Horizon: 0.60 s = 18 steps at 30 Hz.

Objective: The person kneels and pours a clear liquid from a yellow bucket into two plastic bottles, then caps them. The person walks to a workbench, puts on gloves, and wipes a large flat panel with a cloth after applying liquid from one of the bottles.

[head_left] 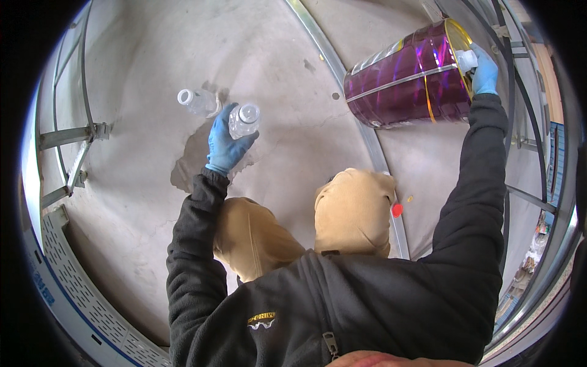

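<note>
My left hand [225, 145], in a blue glove, is closed around a clear plastic bottle [245, 122] whose uncapped neck faces up. Just left of it, a second clear bottle [200, 103] lies tilted on the floor, its white neck pointing left. Off to the far right, a shiny purple drum [400, 79] rests on its side with its gold-rimmed mouth facing right. My right hand [485, 72], also gloved in blue, is at that mouth, gripping a bottle [467, 60] with a whitish neck. Most of this bottle is hidden by the glove and the drum's rim.
A metal strip [330, 56] runs across the grey floor, passing beside the drum. A red cap [397, 210] lies near my right knee. Metal framing [68, 137] stands at the left, above a perforated panel [92, 293]. Dark bars [527, 104] curve along the right side.
</note>
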Each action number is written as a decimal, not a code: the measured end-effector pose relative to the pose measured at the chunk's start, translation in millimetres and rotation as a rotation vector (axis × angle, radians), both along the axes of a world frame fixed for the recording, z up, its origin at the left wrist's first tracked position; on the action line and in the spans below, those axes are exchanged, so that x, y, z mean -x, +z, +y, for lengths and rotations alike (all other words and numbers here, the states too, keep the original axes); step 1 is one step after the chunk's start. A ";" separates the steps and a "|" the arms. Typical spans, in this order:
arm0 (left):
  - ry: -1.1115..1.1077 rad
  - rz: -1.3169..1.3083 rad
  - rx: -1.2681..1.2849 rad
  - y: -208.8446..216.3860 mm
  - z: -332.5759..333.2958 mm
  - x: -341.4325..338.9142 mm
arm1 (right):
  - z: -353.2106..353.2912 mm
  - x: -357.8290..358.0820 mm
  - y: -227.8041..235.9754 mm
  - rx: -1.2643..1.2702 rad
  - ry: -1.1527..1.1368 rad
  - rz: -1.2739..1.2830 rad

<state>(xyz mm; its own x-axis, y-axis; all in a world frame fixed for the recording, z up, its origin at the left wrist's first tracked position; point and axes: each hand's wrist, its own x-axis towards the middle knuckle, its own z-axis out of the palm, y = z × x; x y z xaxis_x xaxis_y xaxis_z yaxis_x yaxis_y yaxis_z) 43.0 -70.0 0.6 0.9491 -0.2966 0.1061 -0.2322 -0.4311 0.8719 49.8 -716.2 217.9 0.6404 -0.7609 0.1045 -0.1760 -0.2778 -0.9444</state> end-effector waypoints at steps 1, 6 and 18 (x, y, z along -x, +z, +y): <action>-0.010 0.053 0.066 -2.0 -0.7 -1.1 | -3.4 0.3 -0.4 0.023 0.042 -0.001; -0.010 0.069 -0.004 -12.4 -6.7 -5.4 | -9.6 8.6 -2.1 0.030 0.040 0.098; -0.035 0.188 0.232 -33.0 -48.2 -17.0 | -41.6 107.7 22.1 1.065 -0.103 0.289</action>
